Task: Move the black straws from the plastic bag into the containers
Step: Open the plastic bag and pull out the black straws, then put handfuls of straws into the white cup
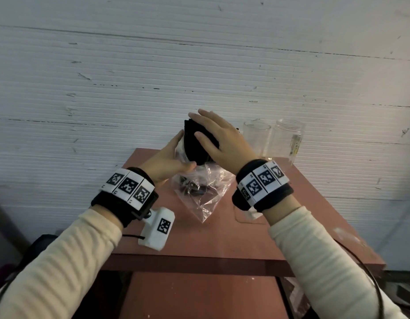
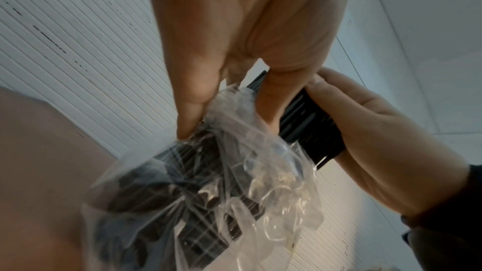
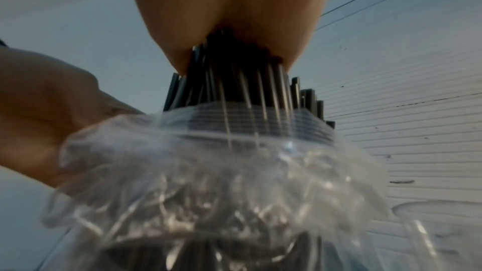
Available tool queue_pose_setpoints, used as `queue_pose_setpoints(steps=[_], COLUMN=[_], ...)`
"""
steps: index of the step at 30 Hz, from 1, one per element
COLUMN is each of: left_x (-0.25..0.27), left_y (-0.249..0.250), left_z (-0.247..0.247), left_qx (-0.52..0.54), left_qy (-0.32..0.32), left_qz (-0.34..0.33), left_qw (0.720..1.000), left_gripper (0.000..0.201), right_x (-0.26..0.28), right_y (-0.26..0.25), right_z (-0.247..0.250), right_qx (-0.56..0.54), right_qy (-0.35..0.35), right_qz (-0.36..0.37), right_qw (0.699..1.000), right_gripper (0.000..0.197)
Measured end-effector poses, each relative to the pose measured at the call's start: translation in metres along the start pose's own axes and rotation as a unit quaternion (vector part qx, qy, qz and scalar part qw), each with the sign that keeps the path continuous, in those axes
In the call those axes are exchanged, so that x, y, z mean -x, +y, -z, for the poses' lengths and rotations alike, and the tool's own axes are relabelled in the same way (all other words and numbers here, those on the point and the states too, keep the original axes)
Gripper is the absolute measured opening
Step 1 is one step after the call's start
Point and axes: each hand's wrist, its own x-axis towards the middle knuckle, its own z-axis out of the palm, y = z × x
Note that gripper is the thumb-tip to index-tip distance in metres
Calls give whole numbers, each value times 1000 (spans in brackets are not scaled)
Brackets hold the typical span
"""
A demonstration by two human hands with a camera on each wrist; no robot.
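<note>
A thick bundle of black straws (image 1: 194,143) stands upright, half out of a clear plastic bag (image 1: 204,194) above the red-brown table (image 1: 222,238). My right hand (image 1: 206,130) grips the bundle's upper part from the right. My left hand (image 1: 184,150) pinches the crumpled mouth of the bag on the left. The left wrist view shows my left fingers (image 2: 193,110) pinching the bag (image 2: 221,193), with the straws (image 2: 307,127) wrapped by my right hand (image 2: 378,131). In the right wrist view the straws (image 3: 247,83) rise from the bag (image 3: 208,172). Two clear containers (image 1: 257,137) (image 1: 289,139) stand open at the table's back right.
A white ribbed wall (image 1: 199,65) rises just behind the table. The table's front edge (image 1: 199,261) lies near my forearms. A dark cable (image 1: 369,279) runs off my right sleeve.
</note>
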Motion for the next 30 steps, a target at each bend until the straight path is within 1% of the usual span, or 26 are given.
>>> queue_pose_setpoints(steps=[2,5,8,11,14,16,19,21,24,25,27,28,30], left_x=[0,-1,-2,-3,-4,-2,2,2,0,0,-1,-1,-1], left_y=[1,1,0,8,17,23,31,33,33,32,26,22,17], left_z=[-1,-6,-12,-11,-5,2,18,32,48,52,55,55,54], left_qx=[-17,-33,-16,3,28,28,34,13,-32,-59,-104,-114,-134], left_qy=[2,39,77,137,174,192,211,231,249,245,213,192,160], left_qz=[-14,-35,-65,-83,-97,-101,-113,-120,-121,-119,-103,-93,-81], left_qw=[1000,998,995,987,980,976,970,966,960,960,966,970,975], left_gripper=[87,79,75,65,55,51,52,51,46,45,44,45,45], right_x=[-2,-3,-5,-8,-12,-15,-19,-20,-19,-18,-16,-15,-12], right_y=[6,15,23,26,24,21,12,3,-8,-10,-7,-4,7], right_z=[-2,-6,-5,-2,2,4,0,-7,-16,-17,-18,-18,-17], right_qx=[12,22,32,39,30,6,-57,-120,-205,-225,-267,-272,-256], right_qy=[24,42,35,18,15,15,-3,-43,-122,-145,-174,-176,-153], right_qz=[29,47,46,47,49,31,-2,-35,-106,-131,-171,-181,-194], right_qw=[999,998,998,998,998,999,998,991,965,955,932,929,934], right_gripper=[49,45,39,39,42,44,52,58,63,61,56,52,40])
